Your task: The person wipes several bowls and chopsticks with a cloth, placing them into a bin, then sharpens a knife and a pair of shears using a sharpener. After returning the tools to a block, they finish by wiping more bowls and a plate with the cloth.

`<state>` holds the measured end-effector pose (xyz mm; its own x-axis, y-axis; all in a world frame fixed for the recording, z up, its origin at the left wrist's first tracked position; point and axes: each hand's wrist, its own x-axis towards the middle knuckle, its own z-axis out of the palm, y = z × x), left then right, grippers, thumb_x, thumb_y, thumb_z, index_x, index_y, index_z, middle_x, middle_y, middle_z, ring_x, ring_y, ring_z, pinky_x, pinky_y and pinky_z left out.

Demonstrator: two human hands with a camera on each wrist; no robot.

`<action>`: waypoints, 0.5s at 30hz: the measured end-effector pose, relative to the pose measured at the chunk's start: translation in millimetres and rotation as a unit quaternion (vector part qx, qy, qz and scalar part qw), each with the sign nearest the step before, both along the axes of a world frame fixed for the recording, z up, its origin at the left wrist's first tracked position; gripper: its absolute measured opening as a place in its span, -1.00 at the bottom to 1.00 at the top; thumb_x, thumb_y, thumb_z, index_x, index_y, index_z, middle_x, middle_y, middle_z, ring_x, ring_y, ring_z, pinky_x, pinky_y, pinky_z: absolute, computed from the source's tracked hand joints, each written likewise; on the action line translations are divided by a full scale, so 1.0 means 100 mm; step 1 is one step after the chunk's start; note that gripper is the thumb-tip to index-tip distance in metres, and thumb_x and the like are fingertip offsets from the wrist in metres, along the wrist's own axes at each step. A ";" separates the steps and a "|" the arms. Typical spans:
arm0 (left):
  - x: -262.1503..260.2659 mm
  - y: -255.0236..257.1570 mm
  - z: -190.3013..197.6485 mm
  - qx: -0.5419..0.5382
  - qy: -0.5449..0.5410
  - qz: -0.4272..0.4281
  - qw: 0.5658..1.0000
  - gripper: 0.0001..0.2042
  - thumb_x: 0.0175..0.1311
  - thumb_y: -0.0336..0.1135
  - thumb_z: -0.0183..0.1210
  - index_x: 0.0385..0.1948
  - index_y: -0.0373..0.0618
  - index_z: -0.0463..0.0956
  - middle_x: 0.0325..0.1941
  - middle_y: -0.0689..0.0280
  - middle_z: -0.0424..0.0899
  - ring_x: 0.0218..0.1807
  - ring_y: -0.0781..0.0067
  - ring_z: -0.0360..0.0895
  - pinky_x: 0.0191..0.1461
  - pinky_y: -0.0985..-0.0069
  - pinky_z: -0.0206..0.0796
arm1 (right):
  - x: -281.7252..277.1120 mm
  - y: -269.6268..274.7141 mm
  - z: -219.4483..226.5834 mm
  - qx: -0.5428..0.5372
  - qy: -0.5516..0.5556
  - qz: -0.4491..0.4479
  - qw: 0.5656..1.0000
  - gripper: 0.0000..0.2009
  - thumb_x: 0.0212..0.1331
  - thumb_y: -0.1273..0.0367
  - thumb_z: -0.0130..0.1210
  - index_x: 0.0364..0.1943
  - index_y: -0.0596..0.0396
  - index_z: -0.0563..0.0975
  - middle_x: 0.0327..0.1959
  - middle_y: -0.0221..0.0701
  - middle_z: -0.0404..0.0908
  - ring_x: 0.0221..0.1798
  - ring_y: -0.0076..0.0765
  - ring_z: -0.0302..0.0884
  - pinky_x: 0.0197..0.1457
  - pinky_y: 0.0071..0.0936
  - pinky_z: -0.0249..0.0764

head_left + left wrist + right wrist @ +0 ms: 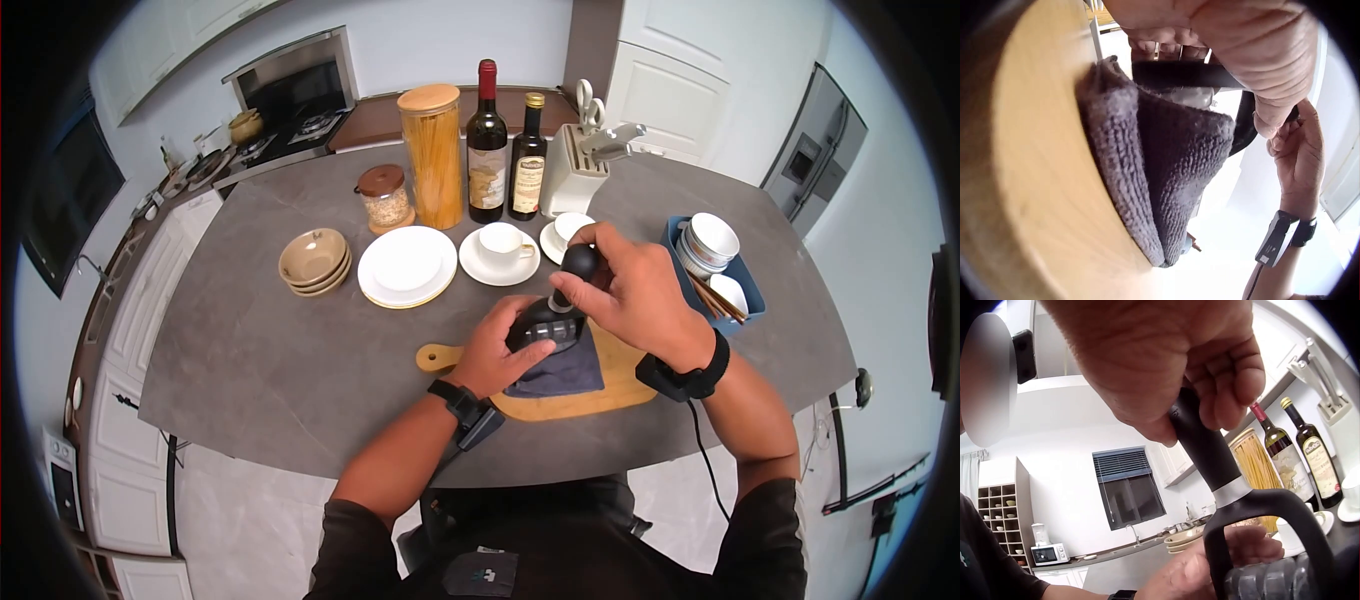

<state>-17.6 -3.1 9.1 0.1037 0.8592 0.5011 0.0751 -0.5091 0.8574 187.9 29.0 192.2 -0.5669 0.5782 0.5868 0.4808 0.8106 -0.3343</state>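
Note:
My right hand (645, 300) grips the black handle (1210, 453) of a hand roller, whose forked black frame carries ribbed, see-through wheels (1272, 581). In the head view the handle points up and away. My left hand (490, 345) holds the roller's head (550, 335) from the left, thumb on the near side and fingers behind it. Below lies a folded dark grey cloth (560, 377), standing up in loose folds in the left wrist view. It rests on a wooden cutting board (628, 378) with a rounded handle at the left.
Past the hands stand white plates (408, 262), a cup on a saucer (500, 245), and another cup (570, 228). Brown bowls (313, 258) are stacked left. Behind are a pasta jar (432, 160), two bottles (487, 160) and a knife block (575, 175). A blue bin (745, 265) holds bowls at right.

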 end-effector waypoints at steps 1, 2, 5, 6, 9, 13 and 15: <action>0.00 -0.05 0.09 0.001 0.031 0.012 0.999 -0.43 0.37 -0.19 0.48 0.32 -0.22 0.49 0.24 0.09 0.66 0.28 0.13 0.66 0.37 0.26 0.47 | 0.01 -0.01 -0.01 0.001 0.001 -0.005 1.000 -0.63 0.25 0.26 0.50 -0.03 0.15 0.59 -0.57 -0.27 0.69 -0.56 -0.18 0.69 -0.44 -0.32 0.54; 0.00 -0.03 0.08 0.003 0.033 0.008 0.999 -0.43 0.37 -0.19 0.48 0.32 -0.22 0.49 0.24 0.09 0.66 0.28 0.13 0.66 0.37 0.26 0.47 | 0.01 -0.03 -0.03 0.025 -0.010 0.007 1.000 -0.63 0.24 0.27 0.51 -0.03 0.15 0.59 -0.57 -0.28 0.68 -0.56 -0.18 0.69 -0.45 -0.32 0.53; 0.01 -0.02 0.07 0.043 0.056 0.026 0.997 -0.50 0.40 -0.21 0.43 0.26 -0.23 0.53 0.19 0.01 0.69 0.23 0.02 0.67 0.31 0.24 0.48 | -0.04 -0.03 -0.19 0.004 -0.007 -0.009 1.000 -0.59 0.25 0.16 0.46 0.01 0.10 0.61 -0.48 -0.21 0.71 -0.39 0.05 0.76 -0.30 -0.10 0.63; 0.01 -0.03 0.08 0.050 0.059 0.026 0.997 -0.50 0.40 -0.21 0.43 0.26 -0.23 0.53 0.19 0.01 0.69 0.23 0.02 0.67 0.31 0.24 0.48 | -0.05 0.00 -0.22 -0.004 0.009 -0.008 1.000 -0.56 0.24 0.16 0.48 0.04 0.11 0.61 -0.48 -0.22 0.70 -0.41 0.03 0.75 -0.31 -0.11 0.62; 0.03 -0.02 0.03 0.016 0.077 0.069 0.994 -0.61 0.45 -0.21 0.38 0.17 -0.26 0.59 0.04 -0.01 0.74 0.12 -0.04 0.72 0.21 0.22 0.51 | 0.00 -0.04 -0.20 -0.099 0.015 -0.008 0.995 -0.46 0.22 0.15 0.51 0.18 0.12 0.58 -0.49 -0.26 0.68 -0.42 0.00 0.73 -0.32 -0.17 0.60; 0.03 -0.03 0.07 -0.024 0.061 0.041 0.997 -0.63 0.49 -0.19 0.34 0.13 -0.28 0.60 -0.02 -0.01 0.76 0.08 -0.03 0.73 0.19 0.22 0.51 | 0.28 -0.06 -0.51 -0.158 0.000 0.006 0.987 -0.33 0.22 0.14 0.52 0.30 0.21 0.50 -0.39 -0.27 0.71 -0.39 -0.15 0.75 -0.31 -0.24 0.59; 0.03 -0.02 0.08 -0.035 0.066 0.044 0.996 -0.63 0.50 -0.19 0.33 0.13 -0.28 0.61 0.00 -0.01 0.76 0.08 -0.02 0.72 0.20 0.23 0.51 | 0.44 0.01 -0.71 -0.228 -0.014 -0.033 0.973 -0.35 0.20 0.22 0.57 0.26 0.32 0.52 -0.34 -0.31 0.71 -0.38 -0.33 0.70 -0.30 -0.37 0.56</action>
